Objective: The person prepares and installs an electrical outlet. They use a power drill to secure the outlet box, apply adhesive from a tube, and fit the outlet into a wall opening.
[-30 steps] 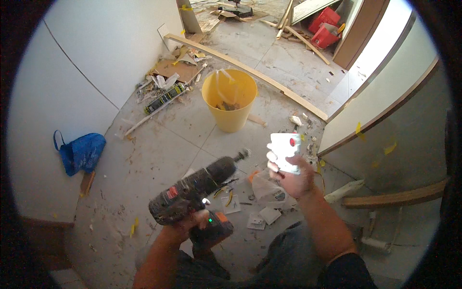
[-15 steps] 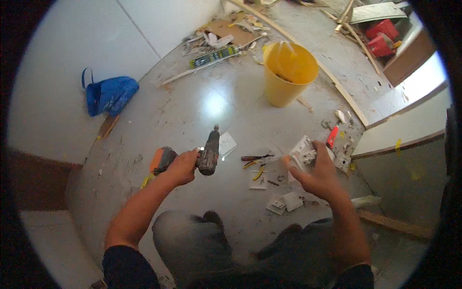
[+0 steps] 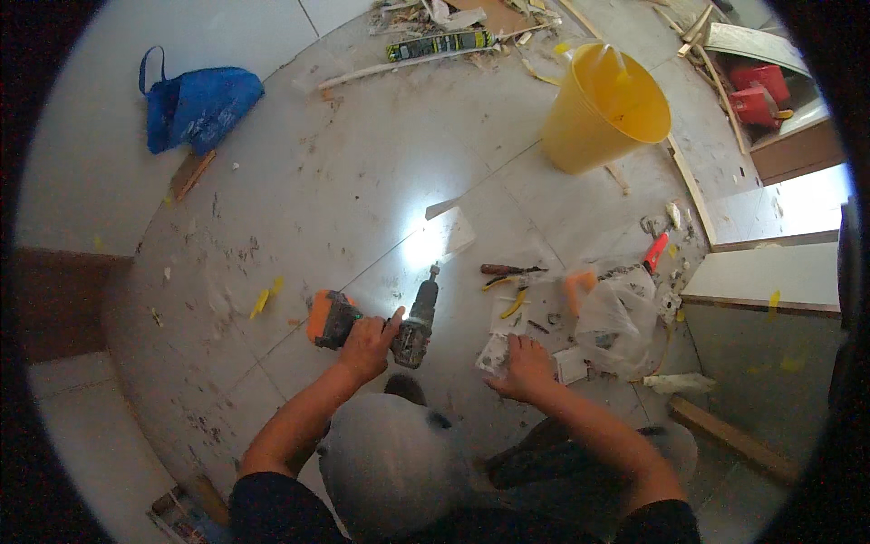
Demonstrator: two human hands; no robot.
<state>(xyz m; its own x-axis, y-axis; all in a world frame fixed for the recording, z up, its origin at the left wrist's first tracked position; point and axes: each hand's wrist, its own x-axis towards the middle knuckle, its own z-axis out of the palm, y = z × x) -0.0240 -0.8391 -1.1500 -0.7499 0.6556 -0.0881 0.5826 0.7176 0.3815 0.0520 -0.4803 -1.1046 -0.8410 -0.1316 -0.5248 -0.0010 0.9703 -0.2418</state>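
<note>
Over the gray floor (image 3: 317, 199), a dark drill (image 3: 412, 340) in the left hand (image 3: 367, 349)
The drill's long body points forward, its tip a little right; the left fingers are clamped on it; the right hand (image 3: 528, 369) touches a small white plate (image 3: 493, 353), right of the drill; I cannot tell if those fingers pinch it.

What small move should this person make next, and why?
Perhaps settle the white piece and ease the right hand off it: the piece appears low, near another white plate, and the left hand is busy holding the drill, so a free hand might help.
</note>
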